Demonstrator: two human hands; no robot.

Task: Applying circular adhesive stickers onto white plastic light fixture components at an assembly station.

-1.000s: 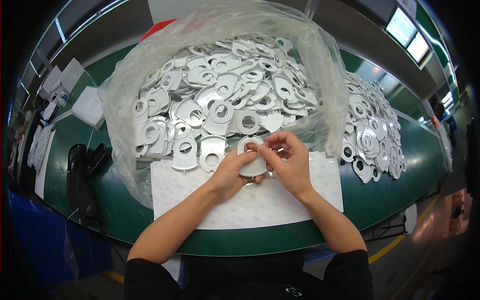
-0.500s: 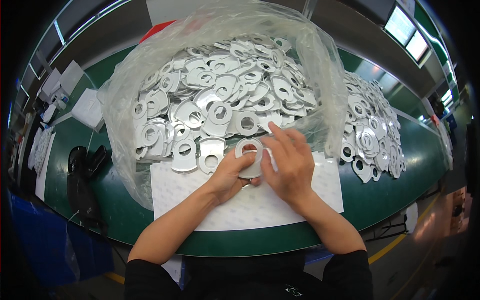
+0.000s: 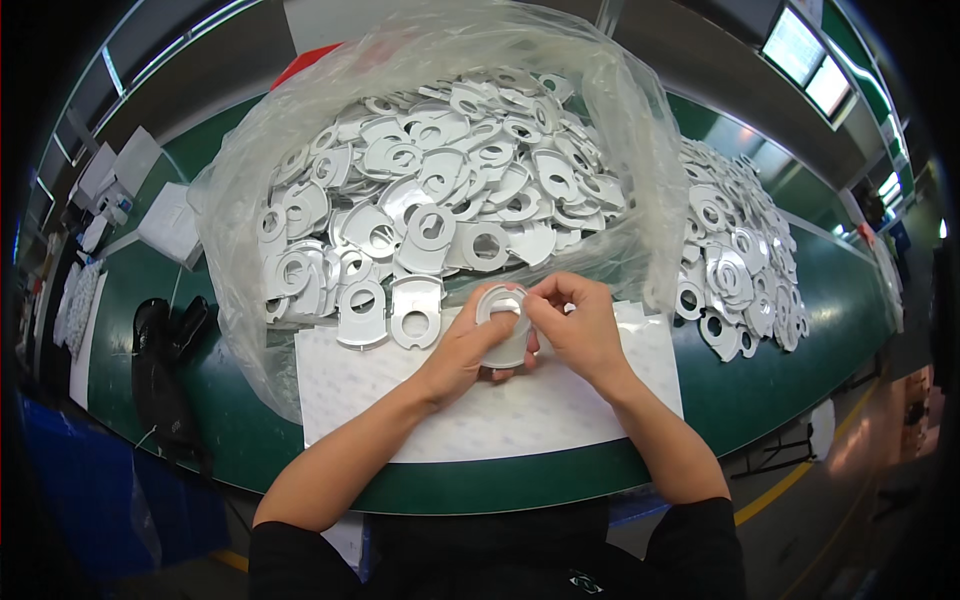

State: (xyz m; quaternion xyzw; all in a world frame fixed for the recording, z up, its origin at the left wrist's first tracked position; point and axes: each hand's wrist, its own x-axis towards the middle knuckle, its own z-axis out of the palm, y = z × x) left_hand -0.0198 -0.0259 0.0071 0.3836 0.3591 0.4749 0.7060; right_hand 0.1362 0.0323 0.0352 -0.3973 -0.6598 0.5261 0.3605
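Observation:
My left hand (image 3: 462, 358) is closed round a white flat plastic part (image 3: 508, 350) with a large round hole near its top. The thumb lies across its face and the fingers pass behind it. At the part's upper right edge, my right hand (image 3: 578, 325) is closed in a pinch, fingertips against the rim. Whether anything small sits between those fingertips is hidden. Both hands are above a white sheet (image 3: 400, 430). Just beyond them lie two similar parts, one with its hole up (image 3: 362, 320) and one with its hole down (image 3: 416, 310).
A large clear plastic bag (image 3: 240, 200) spreads open across the green table (image 3: 440, 488), holding a heap of white parts (image 3: 440, 175). A second pile (image 3: 740, 260) lies at the right. At the left are a black object (image 3: 165, 390) and a white stack (image 3: 172, 222).
My right hand has come down and left to the part's edge, its spread fingers drawing into a pinch. My left hand keeps its hold, the part slightly lower.

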